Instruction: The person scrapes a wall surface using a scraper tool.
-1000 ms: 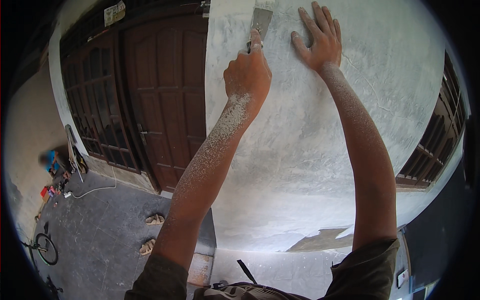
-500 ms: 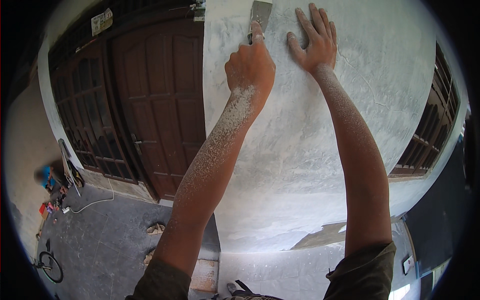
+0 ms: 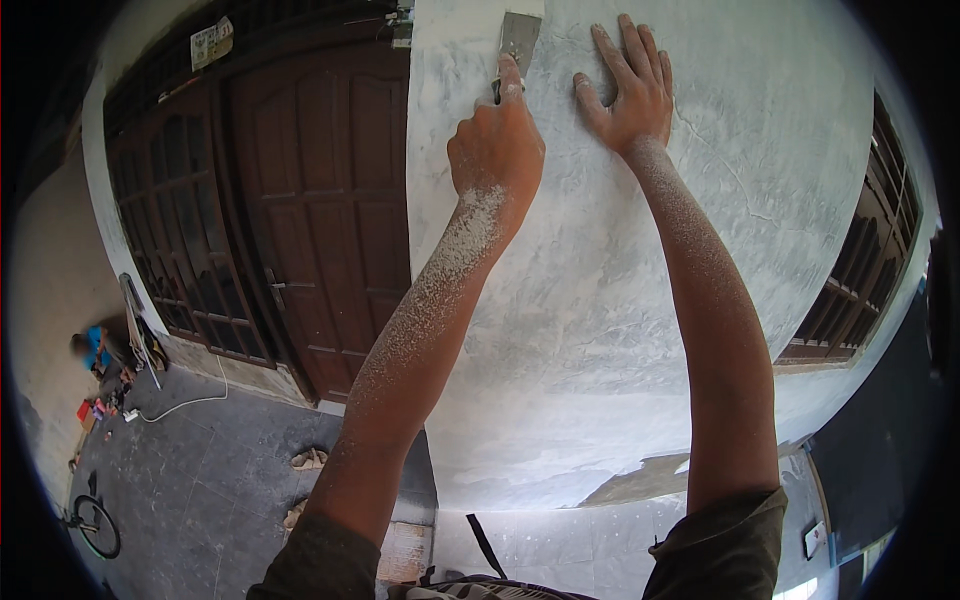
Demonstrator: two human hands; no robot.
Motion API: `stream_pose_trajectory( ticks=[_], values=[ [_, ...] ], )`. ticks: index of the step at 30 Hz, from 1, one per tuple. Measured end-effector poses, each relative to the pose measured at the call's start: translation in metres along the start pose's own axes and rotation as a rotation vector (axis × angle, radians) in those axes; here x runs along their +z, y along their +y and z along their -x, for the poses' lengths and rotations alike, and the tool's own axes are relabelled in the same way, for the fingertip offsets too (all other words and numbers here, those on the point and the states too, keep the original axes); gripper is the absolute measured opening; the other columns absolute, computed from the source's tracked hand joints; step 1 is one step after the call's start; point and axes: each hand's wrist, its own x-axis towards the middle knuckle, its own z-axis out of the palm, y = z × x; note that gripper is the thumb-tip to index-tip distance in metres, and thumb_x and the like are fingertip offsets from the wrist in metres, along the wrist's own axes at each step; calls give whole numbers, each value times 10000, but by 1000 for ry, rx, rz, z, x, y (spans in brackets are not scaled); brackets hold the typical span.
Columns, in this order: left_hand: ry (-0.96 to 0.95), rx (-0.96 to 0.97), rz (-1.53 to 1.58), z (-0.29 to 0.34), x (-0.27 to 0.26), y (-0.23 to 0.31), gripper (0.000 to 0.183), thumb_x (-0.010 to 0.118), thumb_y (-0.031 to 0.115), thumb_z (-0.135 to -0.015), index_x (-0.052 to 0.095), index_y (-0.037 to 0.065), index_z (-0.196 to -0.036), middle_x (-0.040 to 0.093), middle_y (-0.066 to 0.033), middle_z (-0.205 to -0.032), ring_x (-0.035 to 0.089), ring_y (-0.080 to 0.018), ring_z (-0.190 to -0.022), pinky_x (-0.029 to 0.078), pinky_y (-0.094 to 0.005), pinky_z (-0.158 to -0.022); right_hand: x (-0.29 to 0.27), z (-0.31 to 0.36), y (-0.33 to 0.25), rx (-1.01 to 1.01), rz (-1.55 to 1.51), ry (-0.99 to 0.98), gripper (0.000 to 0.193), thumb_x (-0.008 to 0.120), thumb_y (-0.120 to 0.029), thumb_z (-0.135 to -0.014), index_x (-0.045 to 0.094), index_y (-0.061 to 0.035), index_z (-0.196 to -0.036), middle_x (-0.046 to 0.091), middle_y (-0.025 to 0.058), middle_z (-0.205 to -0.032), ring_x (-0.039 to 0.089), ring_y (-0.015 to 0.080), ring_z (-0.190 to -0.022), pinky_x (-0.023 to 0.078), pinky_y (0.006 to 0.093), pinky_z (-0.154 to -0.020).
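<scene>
My left hand [image 3: 497, 140] is wrapped round a putty knife, its index finger stretched along the tool. The flat grey blade of the putty knife [image 3: 521, 42] lies against the wall [image 3: 590, 330], near its left edge and high up. The wall is covered with patchy white and grey plaster, with fine ridges and cracks. To the right, my right hand [image 3: 637, 100] rests flat on the plaster, fingers spread, holding nothing. Pale dust coats both hands and forearms, thickest at the left wrist. The putty knife's handle is mostly hidden in my left hand.
Left of the wall is a brown wooden door [image 3: 320, 210] with a barred window beside it. Another window [image 3: 845, 270] is at the right. Below left, a person in blue [image 3: 95, 347] sits near a white cable [image 3: 185, 404], sandals [image 3: 309, 459] and a bicycle wheel [image 3: 97, 527].
My left hand and the putty knife sit slightly lower in the picture, while the view itself has shifted a little. My right hand keeps its place on the wall.
</scene>
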Motion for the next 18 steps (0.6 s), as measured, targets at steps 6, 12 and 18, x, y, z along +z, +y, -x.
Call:
stream_pose_trajectory(
  ticks=[6,12,18],
  values=[
    [38,3,-7,-6,5,-4,525,535,180,-982,413,41,-1473,701,-196,-888,721,-346,-786,588,-444,-664,2,-2,-2,-6,-15,16,632,632,-426,-835,516,-297,-1443,371,37,-1580,300,271,-1475,201,487,-1219],
    [97,1,-22,2,6,0,486,506,206,-1002,446,56,-1461,706,-185,-845,721,-344,-760,587,-444,-629,2,1,2,-12,-12,25,623,630,-428,-840,523,-293,-1438,377,38,-1577,305,270,-1472,203,484,-1220],
    [53,-8,-15,-5,5,0,516,527,177,-984,420,51,-1473,702,-199,-879,721,-355,-794,586,-457,-667,2,0,-1,2,-13,17,618,637,-424,-836,531,-293,-1431,381,36,-1574,313,270,-1468,209,484,-1218]
  ],
)
